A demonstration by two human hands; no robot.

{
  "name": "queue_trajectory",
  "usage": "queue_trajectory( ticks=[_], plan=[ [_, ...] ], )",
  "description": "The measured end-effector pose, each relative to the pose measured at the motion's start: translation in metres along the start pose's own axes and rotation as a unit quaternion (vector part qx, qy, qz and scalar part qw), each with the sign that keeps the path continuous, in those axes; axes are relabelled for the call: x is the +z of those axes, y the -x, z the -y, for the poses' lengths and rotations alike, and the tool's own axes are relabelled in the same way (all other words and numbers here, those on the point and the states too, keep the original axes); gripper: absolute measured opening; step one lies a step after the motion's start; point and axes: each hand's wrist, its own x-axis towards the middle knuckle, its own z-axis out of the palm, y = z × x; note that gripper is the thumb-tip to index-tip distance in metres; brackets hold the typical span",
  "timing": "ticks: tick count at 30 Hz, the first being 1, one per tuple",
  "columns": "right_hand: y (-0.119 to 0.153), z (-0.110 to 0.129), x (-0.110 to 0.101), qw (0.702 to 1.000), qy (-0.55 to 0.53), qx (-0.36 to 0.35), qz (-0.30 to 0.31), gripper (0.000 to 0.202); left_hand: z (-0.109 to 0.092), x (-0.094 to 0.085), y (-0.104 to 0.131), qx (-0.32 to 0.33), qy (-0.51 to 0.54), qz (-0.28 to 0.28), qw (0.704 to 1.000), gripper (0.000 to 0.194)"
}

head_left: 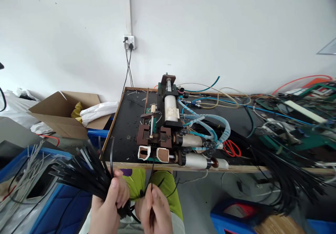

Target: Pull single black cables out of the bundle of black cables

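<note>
Your left hand (111,199) was wrapped around a thick bundle of black cables (85,172), the loose ends fanning out to the upper left above the bench's front edge. Your right hand (154,206), just beside it, pinched a single black cable (152,174) between thumb and fingers; that strand rose to the front of the machine (154,136), though I could not tell whether its tip sat inside. The machine stood on the dark-topped bench (120,132), with bluish hoses (223,123) looping off its right side. Farther right, more black cables (283,178) drooped over the edge. To the left were a blue bin (46,207) holding pale wires (22,185) and, beyond it, an open cardboard box (61,123).
</note>
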Motion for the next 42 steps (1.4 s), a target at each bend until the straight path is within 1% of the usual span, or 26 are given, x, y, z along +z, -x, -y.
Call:
queue_trajectory(
  ticks=[2,3,6,8,13,16,18,21,22,23,27,30,32,36,38,42],
  plan=[
    [-0.013,0.01,0.01,0.994,-0.108,-0.002,0.035,0.043,-0.002,-0.001,-0.001,0.006,0.012,0.014,1.0,0.029],
    [-0.019,0.017,0.014,0.988,-0.145,0.007,0.046,0.04,-0.004,-0.001,-0.002,0.013,0.018,0.022,1.0,0.027],
    [-0.03,0.032,0.023,0.977,-0.191,0.062,0.065,0.032,-0.005,-0.001,-0.002,0.029,0.024,0.05,0.998,0.024],
    [-0.032,0.035,0.024,0.973,-0.208,0.084,0.062,0.03,-0.004,-0.001,-0.003,0.03,0.024,0.06,0.997,0.023],
    [-0.035,0.033,0.023,0.969,-0.217,0.111,0.048,0.029,-0.001,-0.002,-0.004,0.021,0.023,0.068,0.997,0.02],
    [-0.037,0.034,0.022,0.967,-0.224,0.114,0.044,0.03,0.0,0.001,-0.003,0.02,0.021,0.065,0.997,0.022],
    [-0.039,0.037,0.021,0.965,-0.229,0.121,0.046,0.031,0.001,0.006,-0.001,0.019,0.018,0.053,0.998,0.026],
    [-0.04,0.041,0.021,0.962,-0.235,0.133,0.046,0.031,0.001,0.013,0.003,0.017,0.016,0.017,1.0,0.029],
    [-0.04,0.042,0.021,0.961,-0.235,0.136,0.046,0.031,0.002,0.015,0.003,0.017,0.016,0.015,1.0,0.028],
    [-0.041,0.043,0.02,0.961,-0.236,0.138,0.047,0.031,0.002,0.015,0.003,0.019,0.017,0.022,0.999,0.028],
    [-0.044,0.047,0.019,0.961,-0.235,0.14,0.046,0.031,0.007,0.008,0.0,0.024,0.016,0.087,0.996,0.021],
    [-0.045,0.048,0.018,0.961,-0.237,0.138,0.045,0.03,0.008,0.005,0.0,0.025,0.017,0.097,0.995,0.02],
    [-0.045,0.048,0.018,0.96,-0.238,0.138,0.044,0.031,0.007,0.008,0.001,0.02,0.014,0.089,0.996,0.022],
    [-0.044,0.046,0.018,0.96,-0.241,0.137,0.039,0.03,0.002,0.019,0.006,0.011,0.009,0.031,0.999,0.029],
    [-0.044,0.045,0.019,0.961,-0.238,0.136,0.039,0.03,0.001,0.021,0.007,0.01,0.007,0.019,1.0,0.03],
    [-0.044,0.044,0.018,0.962,-0.23,0.137,0.047,0.031,0.005,0.012,0.003,0.009,0.007,0.079,0.997,0.027]
  ],
)
